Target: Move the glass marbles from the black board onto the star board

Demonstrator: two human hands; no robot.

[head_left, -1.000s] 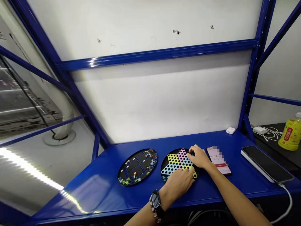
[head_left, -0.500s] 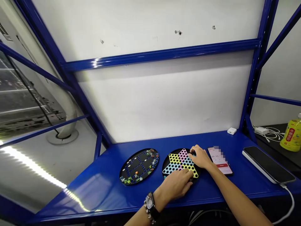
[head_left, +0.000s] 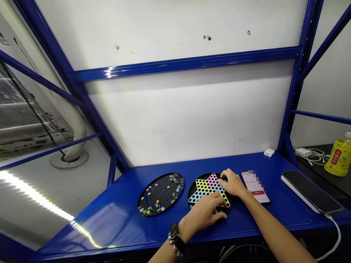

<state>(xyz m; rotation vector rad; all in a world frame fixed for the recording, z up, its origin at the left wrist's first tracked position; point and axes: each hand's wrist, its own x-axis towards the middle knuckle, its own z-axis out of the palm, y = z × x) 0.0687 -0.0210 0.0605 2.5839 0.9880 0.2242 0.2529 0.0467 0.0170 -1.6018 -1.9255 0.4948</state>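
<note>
One star-patterned board already lies inside a round black tray on the worktop; what is left, I cannot judge. The left hand, thumb apart, looks open at its near edge. The right hand curls beside; its grip is unclear.

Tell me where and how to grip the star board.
Likely pinch the star board by its black rim from the left: that curved edge is uncovered, while the left hand overlaps the near side and the right hand the right.
</note>
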